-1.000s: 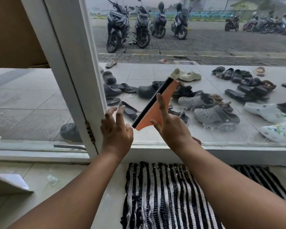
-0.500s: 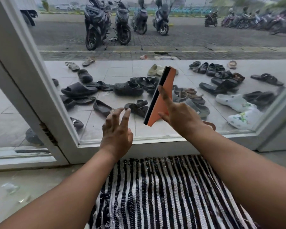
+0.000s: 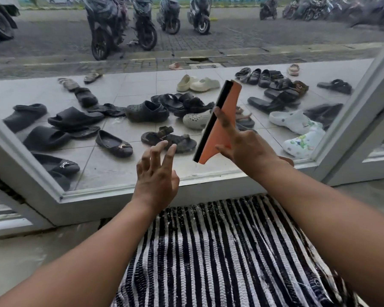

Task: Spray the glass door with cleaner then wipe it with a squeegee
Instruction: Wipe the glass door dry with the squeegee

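An orange squeegee [image 3: 222, 127] with a black rubber blade stands nearly upright against the lower part of the glass door [image 3: 142, 63]. My right hand [image 3: 246, 147] holds it from behind, index finger stretched up along its orange back and thumb hooked under the body. My left hand [image 3: 156, 173] hovers to the left of the squeegee with fingers spread and straight, holding nothing, close to the glass near the door's white bottom frame [image 3: 186, 187]. No spray bottle is in view.
A black-and-white striped mat [image 3: 220, 251] lies on the floor below the door. Outside, several shoes and sandals [image 3: 146, 111] are scattered on the tiles, with parked motorbikes [image 3: 120, 25] beyond. White door frame posts rise at left [image 3: 20, 165] and right [image 3: 364, 103].
The squeegee and my right hand have slid rightward along the glass, and the blade has turned more upright. My view has panned right; my left hand stays open beside it.
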